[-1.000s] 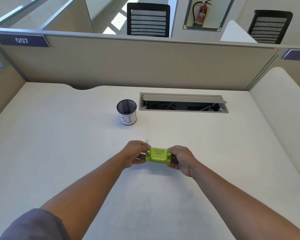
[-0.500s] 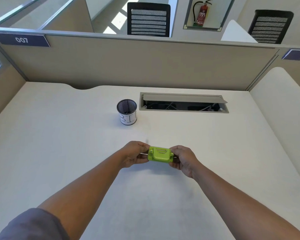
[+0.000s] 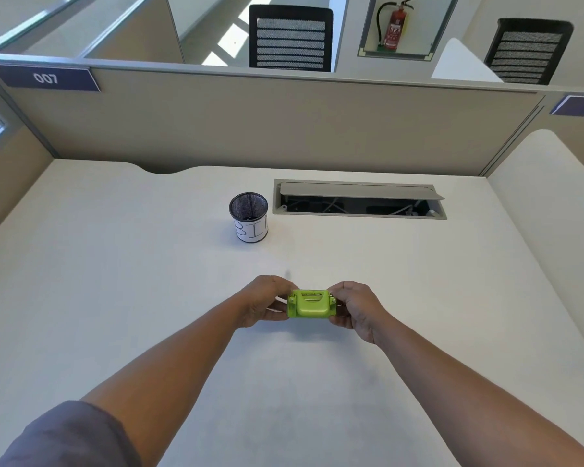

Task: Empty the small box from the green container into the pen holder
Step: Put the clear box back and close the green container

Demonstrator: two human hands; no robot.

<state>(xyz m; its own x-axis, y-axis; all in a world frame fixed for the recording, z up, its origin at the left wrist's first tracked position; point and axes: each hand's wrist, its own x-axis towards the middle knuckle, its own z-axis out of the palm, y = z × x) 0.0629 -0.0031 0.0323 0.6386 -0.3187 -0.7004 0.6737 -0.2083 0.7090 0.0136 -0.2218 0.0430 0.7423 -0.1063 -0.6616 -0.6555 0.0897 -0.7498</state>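
Observation:
A small lime-green container (image 3: 312,304) is held just above the white desk, near its middle. My left hand (image 3: 265,303) grips its left end and my right hand (image 3: 356,306) grips its right end. Thin metal strips show across the container's top. The small box inside is hidden. A black mesh pen holder (image 3: 249,217) with a white label stands upright farther back, to the left of the container.
An open cable tray (image 3: 358,201) is sunk into the desk (image 3: 115,281) behind the hands, right of the pen holder. Beige partition walls close off the back and both sides. Office chairs stand beyond the partition.
The container has tilted slightly and shifted a little between my hands; both hands stay gripped on its ends in nearly the same spot.

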